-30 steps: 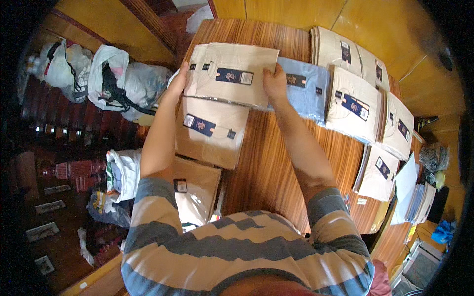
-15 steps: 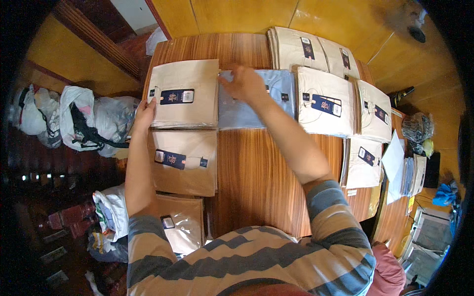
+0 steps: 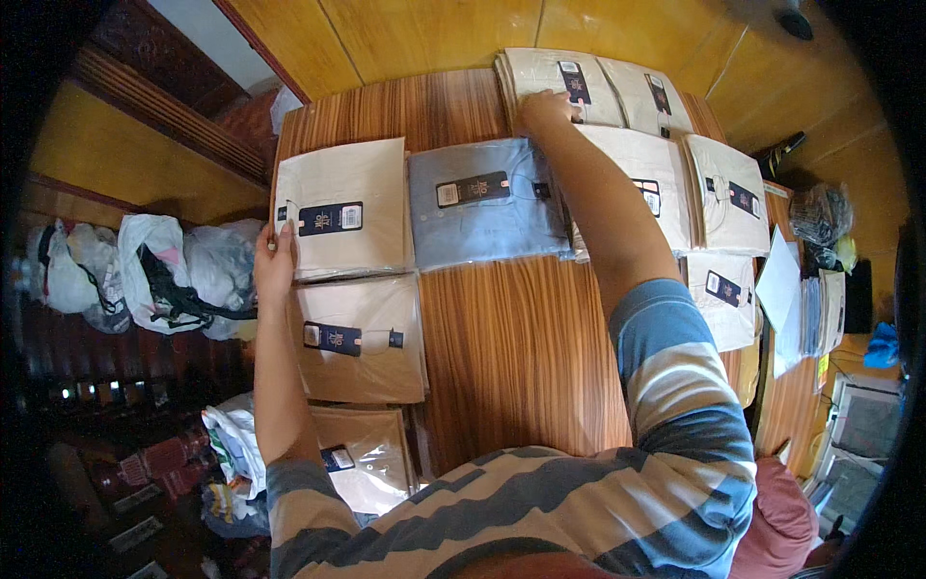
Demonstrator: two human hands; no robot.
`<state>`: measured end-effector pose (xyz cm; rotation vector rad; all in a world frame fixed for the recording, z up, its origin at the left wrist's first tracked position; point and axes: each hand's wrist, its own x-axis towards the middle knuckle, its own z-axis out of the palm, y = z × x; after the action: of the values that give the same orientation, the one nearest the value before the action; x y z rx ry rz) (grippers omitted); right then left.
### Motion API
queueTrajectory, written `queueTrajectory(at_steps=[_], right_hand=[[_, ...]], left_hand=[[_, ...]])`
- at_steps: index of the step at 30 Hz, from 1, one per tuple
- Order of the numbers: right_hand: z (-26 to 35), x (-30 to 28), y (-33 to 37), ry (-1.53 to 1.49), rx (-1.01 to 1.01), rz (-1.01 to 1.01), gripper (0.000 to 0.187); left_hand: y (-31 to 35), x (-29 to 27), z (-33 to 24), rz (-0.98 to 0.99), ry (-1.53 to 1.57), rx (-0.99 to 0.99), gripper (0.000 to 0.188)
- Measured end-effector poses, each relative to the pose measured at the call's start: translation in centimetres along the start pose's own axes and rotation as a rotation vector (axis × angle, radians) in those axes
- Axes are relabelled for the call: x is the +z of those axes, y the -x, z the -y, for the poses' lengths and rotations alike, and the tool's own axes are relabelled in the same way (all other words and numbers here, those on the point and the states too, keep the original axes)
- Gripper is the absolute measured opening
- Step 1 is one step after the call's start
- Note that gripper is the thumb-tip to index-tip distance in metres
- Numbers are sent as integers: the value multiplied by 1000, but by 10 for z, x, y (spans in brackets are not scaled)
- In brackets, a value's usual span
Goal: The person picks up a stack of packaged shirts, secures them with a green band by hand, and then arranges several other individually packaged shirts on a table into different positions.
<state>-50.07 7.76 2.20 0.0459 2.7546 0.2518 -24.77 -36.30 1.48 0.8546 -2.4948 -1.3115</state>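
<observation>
At the left edge of the table, my left hand grips the side of a stack of cream folded garments in clear bags, thumb on top beside a dark tag. My right hand reaches to the far side and lies on the near left corner of a cream garment stack, its fingers apart and partly hidden. Between my arms lies a bagged blue folded garment with a dark tag. Below the left stack is another cream pile. My right forearm partly covers a further cream stack.
More bagged cream garments fill the right side of the wooden table. Filled plastic bags stand to the left. A side surface at right holds papers and a folded pile. A yellow panelled wall rises behind.
My right hand has moved from the blue garment's left edge to the far cream stack, uncovering the blue garment's tag. My left hand stays at the left stack's edge. The view has shifted slightly.
</observation>
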Motion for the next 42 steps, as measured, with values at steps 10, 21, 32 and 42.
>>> queueTrajectory(at_steps=[10,21,32,42], right_hand=[[-70,-137,25,-229,-490,-400,39],[-116,-58,383,-249,-1054,-783,48],[-152,219,520,-1861,-257,-44,106],[-154,243,544,-1959,45,212,37]], left_hand=[[101,-14,-110,109,113,763,69],[194,34,-77,1171,1674,-398,118],[373,78,-24,1230,1747,-430,87],[408,56,27,1096,887,-696,57]])
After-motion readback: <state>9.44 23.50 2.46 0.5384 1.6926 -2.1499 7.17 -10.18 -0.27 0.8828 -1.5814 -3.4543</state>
